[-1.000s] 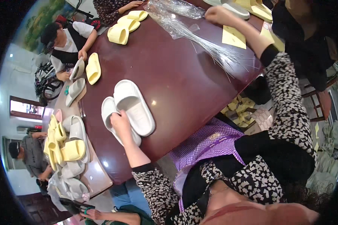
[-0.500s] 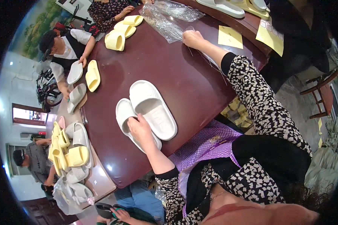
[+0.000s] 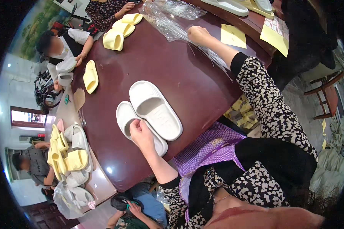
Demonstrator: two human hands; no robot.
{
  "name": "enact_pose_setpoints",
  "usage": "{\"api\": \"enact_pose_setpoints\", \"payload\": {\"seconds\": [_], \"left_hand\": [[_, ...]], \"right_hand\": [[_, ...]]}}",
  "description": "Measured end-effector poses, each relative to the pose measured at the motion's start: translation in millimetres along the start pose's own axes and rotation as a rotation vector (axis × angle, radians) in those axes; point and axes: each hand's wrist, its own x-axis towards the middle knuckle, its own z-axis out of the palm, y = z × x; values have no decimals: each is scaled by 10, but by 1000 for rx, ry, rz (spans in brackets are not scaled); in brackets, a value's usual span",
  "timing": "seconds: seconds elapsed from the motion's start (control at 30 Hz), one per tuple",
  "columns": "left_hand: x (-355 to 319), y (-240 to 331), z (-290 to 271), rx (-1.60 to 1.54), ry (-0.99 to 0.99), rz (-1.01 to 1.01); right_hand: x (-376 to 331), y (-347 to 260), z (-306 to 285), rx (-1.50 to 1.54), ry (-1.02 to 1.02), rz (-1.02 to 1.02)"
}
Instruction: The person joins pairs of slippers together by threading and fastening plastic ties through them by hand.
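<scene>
A pair of white slide slippers lies side by side on the dark red table. The right-hand slipper [image 3: 164,122] rests untouched, its wide strap facing away from me. Over the footbed of the left-hand slipper [image 3: 123,112], just behind its strap, my left hand [image 3: 143,136] is closed with the fingertips pinched; what they pinch, if anything, is hidden. Farther off to the right, my right hand [image 3: 199,36] is closed in a loose fist beside a bundle of thin pale strands [image 3: 218,59]. Clear plastic bags [image 3: 166,28] lie just left of that hand.
Yellow slides [image 3: 123,28] stand along the far left edge, with a single yellow slide [image 3: 90,77] nearer. A side table at left bears a pile of yellow and grey slides [image 3: 76,160]. Yellow paper sheets [image 3: 233,36] lie at right. Co-workers [image 3: 65,44] sit around.
My left hand has drawn its fingers together over the left slipper. My right hand has shifted slightly right, and more strands show beside it. A co-worker at left has moved grey slippers.
</scene>
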Motion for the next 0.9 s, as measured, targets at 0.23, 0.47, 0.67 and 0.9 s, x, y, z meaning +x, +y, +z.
{"api": "enact_pose_setpoints", "payload": {"seconds": [0.23, 0.47, 0.67, 0.9], "left_hand": [[-71, 131, 22, -33, 125, 170], [-168, 607, 291, -427, -127, 85], [138, 1015, 888, -616, -488, -62], [604, 1125, 1661, -751, -482, -152]], "right_hand": [[-17, -13, -194, 297, -71, 74], [-224, -222, -396, 722, -370, 164], [-611, -344, -251, 586, -295, -164], [-783, -353, -221, 495, -262, -300]]}}
